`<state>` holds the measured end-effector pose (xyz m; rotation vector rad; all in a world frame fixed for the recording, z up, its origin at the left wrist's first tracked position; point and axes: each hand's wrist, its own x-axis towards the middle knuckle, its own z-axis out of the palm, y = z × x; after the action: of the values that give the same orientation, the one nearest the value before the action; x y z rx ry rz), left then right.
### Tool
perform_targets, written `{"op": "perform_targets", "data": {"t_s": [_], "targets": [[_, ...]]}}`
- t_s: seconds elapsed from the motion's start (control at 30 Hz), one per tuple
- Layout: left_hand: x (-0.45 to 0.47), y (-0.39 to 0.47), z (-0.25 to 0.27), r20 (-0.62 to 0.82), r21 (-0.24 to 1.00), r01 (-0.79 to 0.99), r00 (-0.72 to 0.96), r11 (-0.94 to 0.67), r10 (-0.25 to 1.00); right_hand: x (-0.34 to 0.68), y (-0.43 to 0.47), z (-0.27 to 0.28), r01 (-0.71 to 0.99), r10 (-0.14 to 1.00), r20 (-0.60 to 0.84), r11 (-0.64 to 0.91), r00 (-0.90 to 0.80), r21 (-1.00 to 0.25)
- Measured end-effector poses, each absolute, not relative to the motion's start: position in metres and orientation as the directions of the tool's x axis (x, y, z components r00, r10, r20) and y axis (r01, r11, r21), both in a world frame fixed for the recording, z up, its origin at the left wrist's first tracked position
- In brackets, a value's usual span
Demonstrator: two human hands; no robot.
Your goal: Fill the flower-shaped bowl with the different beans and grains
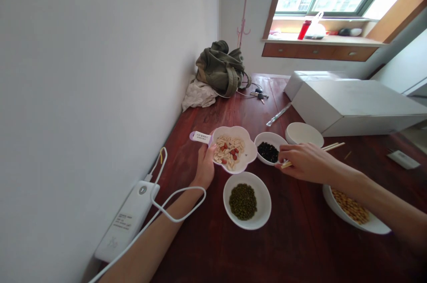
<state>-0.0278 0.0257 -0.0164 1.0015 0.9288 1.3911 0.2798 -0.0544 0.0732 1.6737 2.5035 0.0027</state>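
Observation:
My left hand (206,165) grips the side of a white flower-shaped bowl (249,153) with a labelled purple handle; most of its fingers are hidden under it. Pale flat seeds and a few red pieces lie inside. In my right hand (302,160) is a pair of chopsticks (333,145), pointing left. Its fingertips are at the right rim of a small white bowl (266,136) of black grains (267,152); whether they grip that rim I cannot tell. Nearer me stands a white bowl (265,214) of green mung beans (243,201).
Under my right forearm is a bowl (376,227) of yellow beans (352,207). Behind my right hand stands another white bowl (304,134). A large white box (363,100), keys (260,95) and a green bag (220,69) lie farther back. A white cable (180,220) crosses my left forearm.

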Motion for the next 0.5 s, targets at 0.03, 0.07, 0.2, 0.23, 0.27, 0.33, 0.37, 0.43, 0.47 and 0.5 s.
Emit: {"op": "perform_targets", "data": {"t_s": [0.03, 0.07, 0.2, 0.23, 0.27, 0.33, 0.37, 0.43, 0.47, 0.5], "targets": [[-0.027, 0.026, -0.019, 0.046, 0.941, -0.335, -0.006, -0.045, 0.999, 0.281, -0.054, 0.074, 0.920, 0.920, -0.110, 0.384, -0.375, 0.076], [-0.026, 0.027, -0.020, 0.031, 0.939, -0.344, -0.003, -0.030, 1.000, 0.283, -0.054, 0.074, 0.920, 0.920, -0.114, 0.385, -0.376, 0.077], [-0.023, 0.030, -0.022, -0.040, 0.927, -0.372, 0.017, 0.044, 0.999, 0.291, -0.052, 0.076, 0.917, 0.916, -0.133, 0.391, -0.379, 0.081], [-0.023, 0.030, -0.020, -0.053, 0.925, -0.375, 0.017, 0.055, 0.998, 0.293, -0.052, 0.078, 0.916, 0.916, -0.131, 0.392, -0.380, 0.081], [-0.023, 0.030, -0.018, -0.057, 0.925, -0.376, 0.012, 0.057, 0.998, 0.293, -0.051, 0.081, 0.916, 0.916, -0.112, 0.395, -0.386, 0.070], [-0.023, 0.028, -0.014, -0.034, 0.928, -0.371, -0.008, 0.029, 0.999, 0.290, -0.049, 0.092, 0.912, 0.912, -0.007, 0.410, -0.410, 0.010], [-0.023, 0.027, -0.012, -0.010, 0.931, -0.365, -0.010, 0.005, 1.000, 0.284, -0.047, 0.098, 0.903, 0.902, 0.067, 0.429, -0.426, -0.028], [-0.023, 0.024, -0.011, 0.030, 0.933, -0.359, 0.013, -0.024, 0.999, 0.264, -0.042, 0.112, 0.869, 0.862, 0.195, 0.489, -0.468, -0.073], [-0.022, 0.023, -0.011, 0.040, 0.933, -0.360, 0.030, -0.027, 0.999, 0.251, -0.038, 0.119, 0.848, 0.837, 0.212, 0.527, -0.505, -0.061], [-0.022, 0.022, -0.013, 0.042, 0.932, -0.362, 0.042, -0.024, 0.998, 0.236, -0.034, 0.124, 0.824, 0.814, 0.194, 0.565, -0.548, -0.043]]}}
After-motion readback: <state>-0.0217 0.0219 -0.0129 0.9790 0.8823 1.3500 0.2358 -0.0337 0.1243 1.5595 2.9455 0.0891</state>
